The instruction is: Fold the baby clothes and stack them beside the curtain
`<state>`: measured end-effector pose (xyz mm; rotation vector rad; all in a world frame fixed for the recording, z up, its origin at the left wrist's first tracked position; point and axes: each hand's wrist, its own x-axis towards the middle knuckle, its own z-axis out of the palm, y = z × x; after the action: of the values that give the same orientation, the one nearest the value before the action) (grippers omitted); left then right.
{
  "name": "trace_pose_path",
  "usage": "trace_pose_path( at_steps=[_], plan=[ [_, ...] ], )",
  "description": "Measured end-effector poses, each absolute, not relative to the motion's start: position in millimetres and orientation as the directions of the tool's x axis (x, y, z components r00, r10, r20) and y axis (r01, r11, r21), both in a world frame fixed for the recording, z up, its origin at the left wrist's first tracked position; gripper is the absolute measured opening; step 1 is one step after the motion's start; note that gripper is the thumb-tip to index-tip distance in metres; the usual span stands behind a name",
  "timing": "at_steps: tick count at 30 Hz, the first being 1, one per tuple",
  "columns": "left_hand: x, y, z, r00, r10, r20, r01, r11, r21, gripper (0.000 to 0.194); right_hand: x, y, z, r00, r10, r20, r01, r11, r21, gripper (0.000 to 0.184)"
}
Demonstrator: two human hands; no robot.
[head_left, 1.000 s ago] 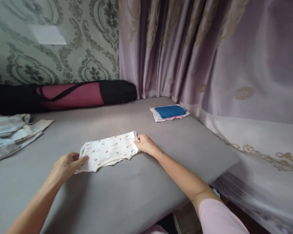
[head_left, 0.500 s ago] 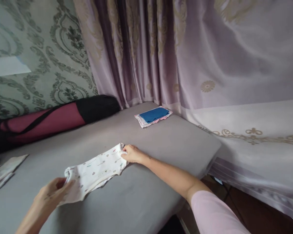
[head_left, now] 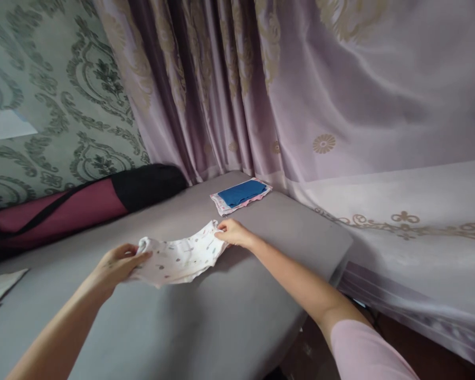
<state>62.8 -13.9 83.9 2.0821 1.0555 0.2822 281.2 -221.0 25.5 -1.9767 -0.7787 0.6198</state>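
A white folded garment (head_left: 186,258) with small scattered prints hangs between my two hands, sagging in the middle, slightly above the grey surface. My left hand (head_left: 122,264) pinches its left end between thumb and fingers. At the far right corner, my right hand (head_left: 233,232) has its fingers closed on the cloth. Just beyond my right hand lies a small pile of folded cloths, with a blue folded cloth (head_left: 242,193) on top and a pink-and-white printed cloth (head_left: 221,210) under it.
The grey padded surface (head_left: 237,316) ends at a right edge beside the mauve curtain (head_left: 364,105). A long maroon and black bag (head_left: 71,206) lies along the patterned wall. More light cloth (head_left: 3,287) lies at the left edge.
Both hands have lifted the printed garment off the surface and carried it away from me and to the right, toward the pile. It now sags between them.
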Motion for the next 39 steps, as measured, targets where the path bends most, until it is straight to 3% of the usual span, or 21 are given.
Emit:
trace_pose_path(
  at_steps=[5,16,20,27,39],
  plan=[
    [142,-44,91,0.724,0.673,-0.153,0.397,-0.226,0.890,0.039,338,-266,46,0.761,0.642,-0.095,0.264,-0.440,-0.858,0.013],
    [295,-71,85,0.701,0.701,-0.132,0.233,-0.050,0.971,0.018,466,-303,76,0.916,0.397,0.047,0.321,-0.660,-0.679,0.021],
    [329,-68,77,0.670,0.724,-0.162,0.148,0.083,0.985,0.020,506,-293,82,0.922,0.376,0.092,0.347,-0.698,-0.627,0.022],
    [369,-65,57,0.628,0.754,-0.192,0.093,0.172,0.981,0.021,545,-264,91,0.904,0.395,0.164,0.417,-0.732,-0.539,0.025],
    [394,-62,3,0.622,0.738,-0.263,0.025,0.317,0.948,0.027,583,-251,64,0.904,0.410,0.120,0.422,-0.810,-0.407,0.028]
  ],
)
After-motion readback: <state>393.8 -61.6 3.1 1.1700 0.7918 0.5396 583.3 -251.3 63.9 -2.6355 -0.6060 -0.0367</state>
